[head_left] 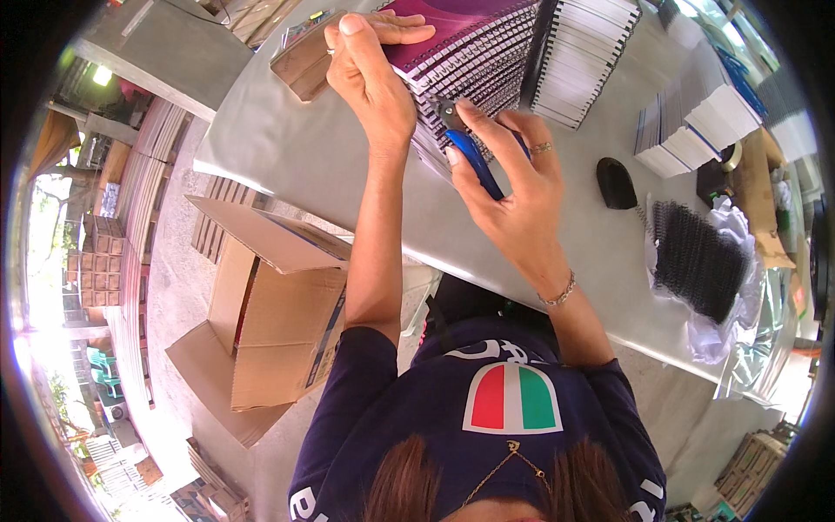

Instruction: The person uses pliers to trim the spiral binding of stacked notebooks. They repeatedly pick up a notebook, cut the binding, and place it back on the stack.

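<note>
A tall stack of spiral-bound notebooks (pixel 474 65) with a purple top cover (pixel 452 33) stands at the table's near side, coil edges toward me. Over its left corner lies my left hand (pixel 374 83), fingers stretched across the cover, holding nothing. My right hand (pixel 513 174) is closed around a pair of blue-handled pliers (pixel 474 163). The dark jaws are at the coil edges near the stack's left corner; whether they grip a wire cannot be made out. Directly right of the stack is another bound stack (pixel 578 61) with white pages and black coils.
On the grey table (pixel 583 261) are a black computer mouse (pixel 616 183), black plastic coils (pixel 703 259) on crumpled wrapping, and white paper stacks (pixel 696 113). A wooden block (pixel 304 63) lies at the left. An open cardboard box (pixel 283 326) stands below the table's left edge.
</note>
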{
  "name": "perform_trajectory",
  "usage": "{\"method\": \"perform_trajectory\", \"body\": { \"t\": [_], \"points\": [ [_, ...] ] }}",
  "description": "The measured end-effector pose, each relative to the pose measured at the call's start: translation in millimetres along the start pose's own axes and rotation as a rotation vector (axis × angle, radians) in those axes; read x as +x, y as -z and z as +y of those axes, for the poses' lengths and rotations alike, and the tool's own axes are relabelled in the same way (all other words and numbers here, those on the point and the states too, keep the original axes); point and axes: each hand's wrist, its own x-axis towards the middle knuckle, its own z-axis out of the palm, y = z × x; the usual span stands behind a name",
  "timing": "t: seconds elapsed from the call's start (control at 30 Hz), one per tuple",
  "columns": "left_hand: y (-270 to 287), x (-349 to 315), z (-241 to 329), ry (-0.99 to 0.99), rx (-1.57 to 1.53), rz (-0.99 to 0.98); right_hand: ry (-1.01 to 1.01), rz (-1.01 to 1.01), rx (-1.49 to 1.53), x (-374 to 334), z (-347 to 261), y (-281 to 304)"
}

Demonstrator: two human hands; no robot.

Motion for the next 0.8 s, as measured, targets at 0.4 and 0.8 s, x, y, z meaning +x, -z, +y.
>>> {"method": "perform_trajectory", "body": {
  "t": [0.4,0.8],
  "points": [
    [1.7,-0.7,-2.9,-0.041,-0.006,-0.009,-0.615,-0.291,0.714,16.7,-7.1,17.8],
    [-0.1,0.5,-9.5,-0.02,-0.025,0.021,-0.001,-0.038,-0.072,-4.4,0.9,2.7]
  ]
}}
